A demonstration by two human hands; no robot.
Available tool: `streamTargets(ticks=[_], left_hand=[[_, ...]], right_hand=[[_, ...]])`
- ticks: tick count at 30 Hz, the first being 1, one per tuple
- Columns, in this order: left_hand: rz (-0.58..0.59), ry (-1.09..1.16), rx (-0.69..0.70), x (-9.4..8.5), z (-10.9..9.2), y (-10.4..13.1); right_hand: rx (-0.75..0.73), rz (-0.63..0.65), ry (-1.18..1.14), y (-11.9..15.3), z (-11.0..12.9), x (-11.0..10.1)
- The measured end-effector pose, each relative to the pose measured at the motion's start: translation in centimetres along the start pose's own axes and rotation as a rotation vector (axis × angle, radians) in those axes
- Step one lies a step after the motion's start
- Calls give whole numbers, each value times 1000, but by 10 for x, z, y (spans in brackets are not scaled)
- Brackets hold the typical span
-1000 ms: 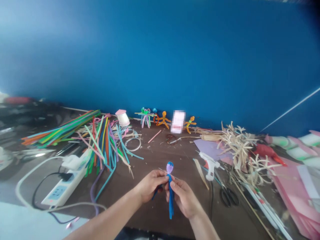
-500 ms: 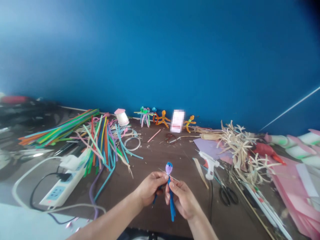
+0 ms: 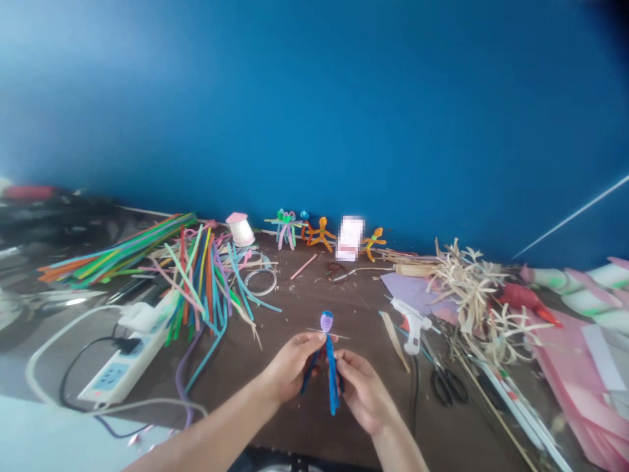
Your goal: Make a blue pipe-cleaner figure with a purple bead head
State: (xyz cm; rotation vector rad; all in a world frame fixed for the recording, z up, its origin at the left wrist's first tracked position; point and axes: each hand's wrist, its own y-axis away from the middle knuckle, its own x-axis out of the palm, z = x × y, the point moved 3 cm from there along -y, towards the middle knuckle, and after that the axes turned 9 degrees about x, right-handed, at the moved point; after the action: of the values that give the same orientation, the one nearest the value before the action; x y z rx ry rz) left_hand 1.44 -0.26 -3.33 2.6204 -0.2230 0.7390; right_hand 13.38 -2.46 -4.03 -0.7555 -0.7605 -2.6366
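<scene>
Left hand (image 3: 291, 367) and right hand (image 3: 362, 390) both pinch the pipe-cleaner figure (image 3: 331, 375) (lower centre). Uneven tugging could bend it, imo.

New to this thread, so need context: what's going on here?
A person is handling a blue-and-purple pipe-cleaner figure over a dark table. The left hand pinches it just below the head; the right hand is at its hanging blue strands. Loose pipe cleaners lie to the left, a glue gun and scissors to the right.
</scene>
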Motion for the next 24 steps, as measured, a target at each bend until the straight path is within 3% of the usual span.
streamTargets(ticks=[10,20,24], left_hand=[[80,20,28,1,3,4],[-28,86,146,2,15,1],[-149,-34,257,-4,12,-1]], right_hand=[[-17,-92,-28,-5,-11,-10],[30,-34,-220,-5,-30,3],[4,-144,-118,-4,-40,5]])
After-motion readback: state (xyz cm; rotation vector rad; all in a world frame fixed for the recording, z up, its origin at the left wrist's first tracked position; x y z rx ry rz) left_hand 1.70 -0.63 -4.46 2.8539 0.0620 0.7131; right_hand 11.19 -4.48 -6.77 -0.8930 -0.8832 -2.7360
